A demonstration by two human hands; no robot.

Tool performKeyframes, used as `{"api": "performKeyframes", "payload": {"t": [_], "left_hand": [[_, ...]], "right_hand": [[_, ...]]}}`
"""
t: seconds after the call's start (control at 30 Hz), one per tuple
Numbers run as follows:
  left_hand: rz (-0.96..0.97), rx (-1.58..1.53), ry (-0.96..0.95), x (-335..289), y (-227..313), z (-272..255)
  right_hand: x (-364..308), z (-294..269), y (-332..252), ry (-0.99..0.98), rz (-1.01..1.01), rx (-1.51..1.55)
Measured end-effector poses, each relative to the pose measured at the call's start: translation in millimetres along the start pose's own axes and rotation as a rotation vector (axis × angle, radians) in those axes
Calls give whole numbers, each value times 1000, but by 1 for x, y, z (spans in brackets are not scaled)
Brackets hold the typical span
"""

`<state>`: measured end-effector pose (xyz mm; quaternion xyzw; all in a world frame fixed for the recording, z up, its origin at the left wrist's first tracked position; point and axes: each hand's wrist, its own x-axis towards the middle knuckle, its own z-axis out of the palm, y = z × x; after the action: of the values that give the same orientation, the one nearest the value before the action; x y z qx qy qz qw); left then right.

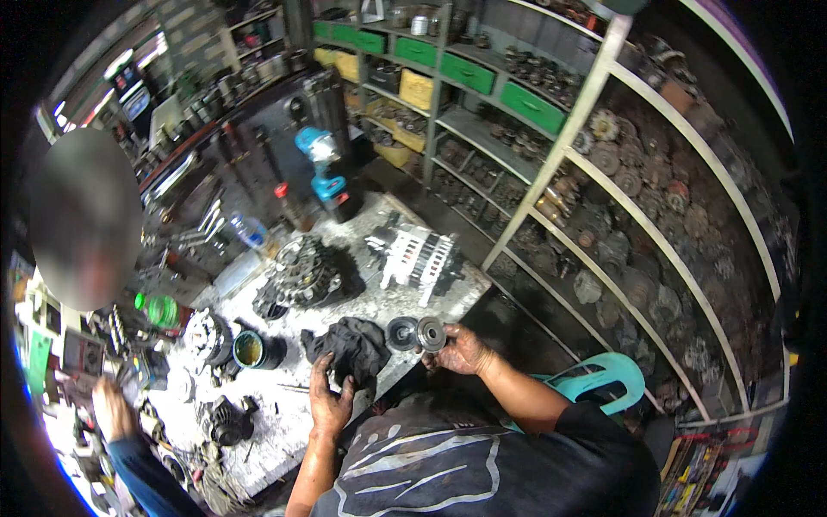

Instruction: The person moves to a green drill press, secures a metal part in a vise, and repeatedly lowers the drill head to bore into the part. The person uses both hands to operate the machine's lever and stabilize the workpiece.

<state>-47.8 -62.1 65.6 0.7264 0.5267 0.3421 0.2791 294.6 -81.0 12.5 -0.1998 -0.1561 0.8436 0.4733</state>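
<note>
Right hand (461, 351) had its grip clamped on the rim of a round metal part (431, 334), held at the near edge of the bench (277, 431). Dark round part (400, 333) showed just beside it, on the left. Left hand (330, 401) had its grip empty, thumb and fingers apart, by a crumpled black cloth (351, 346); couldn't tell whether it touched the cloth, too small and dark there. Silver alternator (419, 258) stood farther back. Main risk, as judged: the round metal part slipping, since one hand alone had it by the edge and the fingers looked grimy; so near the edge, it could miss the bench. Lesser risk: it knocking the dark round part, given how close they were.
</note>
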Motion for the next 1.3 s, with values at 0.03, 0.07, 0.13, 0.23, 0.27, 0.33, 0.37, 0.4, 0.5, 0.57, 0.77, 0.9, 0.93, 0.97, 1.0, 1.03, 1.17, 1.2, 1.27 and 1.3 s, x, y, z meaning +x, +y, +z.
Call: {"api": "performKeyframes", "payload": {"t": [0.03, 0.07, 0.13, 0.23, 0.27, 0.33, 0.37, 0.4, 0.5, 0.57, 0.77, 0.9, 0.93, 0.97, 1.0, 1.03, 1.17, 1.2, 1.27, 1.3], "left_hand": [[-4, 24, 14, -7, 0, -5], [-44, -2, -8, -13, 0, -11], [-127, -45, -48, -27, 2, -21], [-325, -143, -157, -51, 11, -33], [-465, -356, -140, -61, 17, -33], [-656, -529, -127, -78, 27, -29], [-735, -584, -86, -84, 30, -25], [-896, -873, 35, -92, 34, -17], [-886, -1224, 483, -126, 45, 4], [-994, -1141, 498, -156, 46, 9], [-1052, -251, 730, -274, 69, 43], [-1337, -72, 670, -380, 79, 90], [-1417, -36, 554, -410, 78, 107], [-1499, 1, 432, -441, 76, 126], [-1567, -25, 364, -474, 76, 149], [-1628, -45, 301, -506, 78, 173], [-1903, -197, 55, -627, 100, 269], [-1932, -252, 71, -651, 108, 289], [-1976, -365, 118, -692, 128, 320], [-1995, -423, 170, -709, 133, 329]], "right_hand": [[11, 9, 7, -38, 40, -70], [22, 21, 17, -40, 24, -81], [44, 44, 27, -19, 67, -303], [64, 81, 43, -133, 56, -974], [70, 93, 48, -149, 161, -1132], [80, 114, 64, -359, -77, -1454], [85, 122, 75, -376, -130, -1723], [90, 128, 81, -443, -95, -1682], [105, 137, 103, -570, 201, -1476], [111, 137, 112, -718, 324, -1402], [137, 133, 155, -727, -419, -1640], [156, 125, 182, -991, -535, -2017], [153, 121, 189, -1058, -522, -2245], [149, 116, 193, -1033, -672, -2150], [142, 112, 195, -1009, -735, -2120], [133, 109, 196, -986, -725, -2158], [85, 99, 189, -1041, -732, -1959], [73, 95, 190, -1123, -563, -1911], [52, 76, 201, -1265, -262, -1920], [41, 61, 214, -1349, -181, -1938]]}}
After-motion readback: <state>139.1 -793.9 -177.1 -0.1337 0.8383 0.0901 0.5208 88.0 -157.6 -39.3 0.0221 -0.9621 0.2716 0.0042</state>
